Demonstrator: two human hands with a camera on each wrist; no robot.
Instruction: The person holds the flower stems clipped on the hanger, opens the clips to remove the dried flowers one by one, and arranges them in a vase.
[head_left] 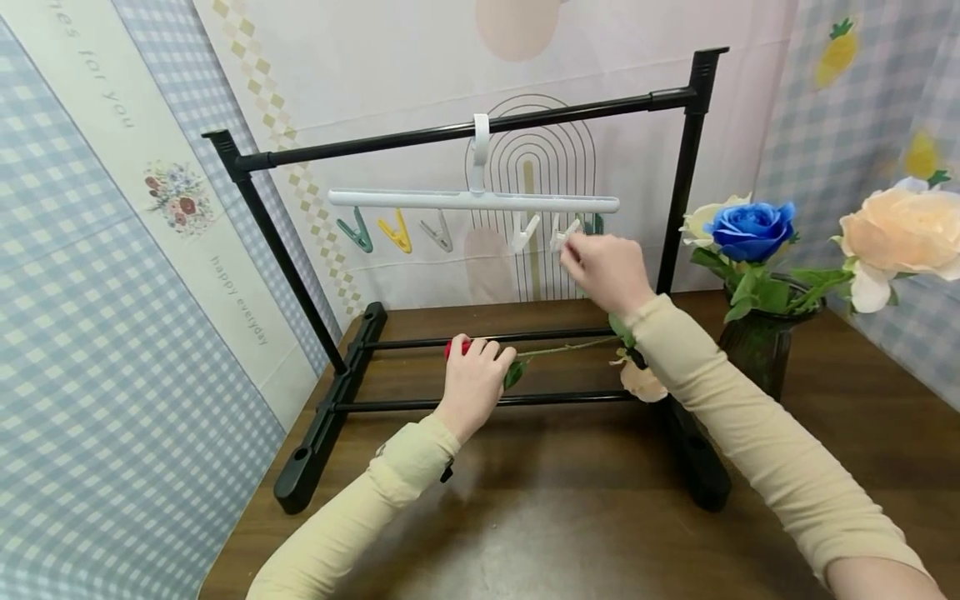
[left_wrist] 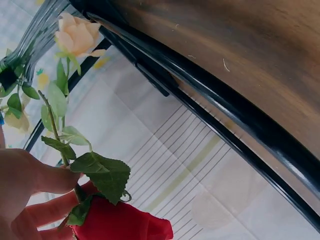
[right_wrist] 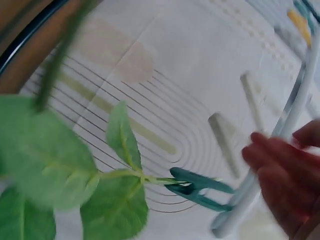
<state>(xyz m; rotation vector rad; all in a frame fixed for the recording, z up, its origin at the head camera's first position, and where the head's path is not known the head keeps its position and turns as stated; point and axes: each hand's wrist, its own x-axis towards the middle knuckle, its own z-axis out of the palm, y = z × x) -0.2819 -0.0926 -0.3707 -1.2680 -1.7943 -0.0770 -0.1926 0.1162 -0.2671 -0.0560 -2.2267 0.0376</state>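
Red rose [head_left: 455, 347]: located above the table [head_left: 540, 500], over the lower rails of the black rack [head_left: 420, 136], toward the table's far edge. In the head view, the left hand [head_left: 472, 379] grasps it close to the bloom; its stem extends toward the rack's right side. A white hanger [head_left: 431, 200] hooks over the rack's top bar and carries a row of clips: green [head_left: 356, 232], yellow and grey on the left half, white clips [head_left: 525, 234] and a dark green clip [head_left: 595, 223] on the right half. The right hand [head_left: 609, 271] is raised at the white clip nearest the dark green one. A hanging peach rose [head_left: 643, 382] shows beneath the right forearm, bloom downward. A vase [head_left: 753, 354] of flowers, including a blue rose [head_left: 752, 231], stands near the table's far right corner.

Left wrist view: the thumb and fingers pinch the red rose's stem just below the bloom. The hanging peach rose appears beyond.

Right wrist view: the dark green clip, at the hanger's end, clamps the peach rose's stem. The right hand is blurred beside the hanger bar; whether it grasps a clip cannot be determined.
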